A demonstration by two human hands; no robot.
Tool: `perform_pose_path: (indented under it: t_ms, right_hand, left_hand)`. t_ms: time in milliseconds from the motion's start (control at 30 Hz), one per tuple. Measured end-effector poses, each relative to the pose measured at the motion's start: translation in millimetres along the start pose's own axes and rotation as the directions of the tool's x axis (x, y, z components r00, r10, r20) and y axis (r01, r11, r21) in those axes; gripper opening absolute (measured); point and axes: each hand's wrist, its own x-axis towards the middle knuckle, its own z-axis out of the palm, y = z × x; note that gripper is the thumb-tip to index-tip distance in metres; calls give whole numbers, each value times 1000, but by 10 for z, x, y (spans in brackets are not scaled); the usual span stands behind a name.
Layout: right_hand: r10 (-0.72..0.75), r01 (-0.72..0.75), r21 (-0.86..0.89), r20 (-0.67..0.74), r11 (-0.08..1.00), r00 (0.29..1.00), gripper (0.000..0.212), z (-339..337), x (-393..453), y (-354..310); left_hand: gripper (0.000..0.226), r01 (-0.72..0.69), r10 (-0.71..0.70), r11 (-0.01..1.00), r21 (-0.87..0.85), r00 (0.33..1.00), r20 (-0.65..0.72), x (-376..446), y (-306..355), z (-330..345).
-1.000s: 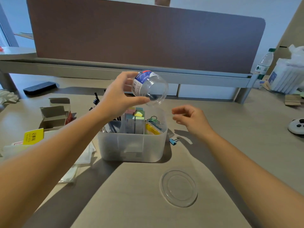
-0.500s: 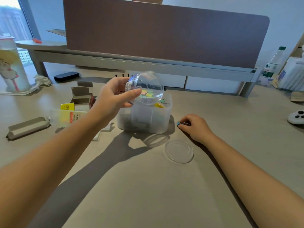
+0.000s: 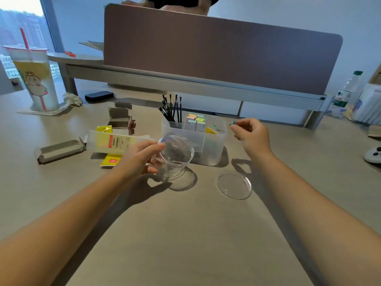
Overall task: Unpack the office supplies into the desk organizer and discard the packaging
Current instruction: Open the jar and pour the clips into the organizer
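**Two hands busy, most supplies already stowed**

Two bare hands worked over the desk (image 3: pixel 185 234). Nearest the front edge lay a clear round lid (image 3: pixel 234 185), flat and apart from everything else. Just beyond it, the left hand (image 3: pixel 140 157) grasped an empty clear jar (image 3: pixel 175 155), fingers curled round its wall, its base at or just above the desk in front of the desk organizer (image 3: pixel 212 149). To the right, the right hand (image 3: pixel 250 135) pinched a small blue clip (image 3: pixel 233 122) between fingertips, raised beside the organizer's right end.

The organizer, near the middle of the desk, already held pens (image 3: pixel 174 109) upright at its left end and coloured sticky notes (image 3: pixel 195 119) beside them. That part looked nearly done; the clip was probably the last loose item to drop in.

Discarding had not begun: an opened carton (image 3: pixel 120 119), a flattened grey box (image 3: pixel 61 150) and a clear pen package (image 3: pixel 115 141) sat toward the left edge, with the jar and lid still to go.
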Motion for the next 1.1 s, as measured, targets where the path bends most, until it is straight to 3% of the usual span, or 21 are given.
perform_pose_path:
  t_ms: [133, 300, 467, 633, 833, 967, 1100]
  right_hand:
    - [-37, 39, -70, 23, 997, 999, 25, 152, 217, -147]
    - [-12, 39, -150, 180, 988, 984, 33, 214, 355, -187]
    - [-37, 55, -135, 132, 989, 991, 35, 29, 160, -113]
    - [87, -74, -70, 223, 995, 971, 39, -253, -438, 128]
    - [173, -65, -251, 440, 966, 881, 74, -419, -823, 309]
    - [115, 60, -391, 408, 918, 906, 78, -370, -889, 314]
    - [31, 83, -226, 459, 971, 888, 73, -265, -955, 130]
  left_hand:
    - [12, 26, -26, 1000, 10, 1000, 14, 45, -19, -21]
    - [13, 72, -71, 997, -8, 996, 46, 57, -51, -54]
    - [11, 107, -107, 994, -1, 993, 59, 32, -40, -19]
    - [22, 129, -130, 991, 13, 990, 58, -92, 17, 96]
    - [21, 116, -117, 993, 33, 991, 62, -232, 61, 228]
    - [7, 124, -126, 991, 41, 991, 51, -286, 57, 218]
    - [14, 131, -133, 989, 61, 990, 35, -300, 69, 151]
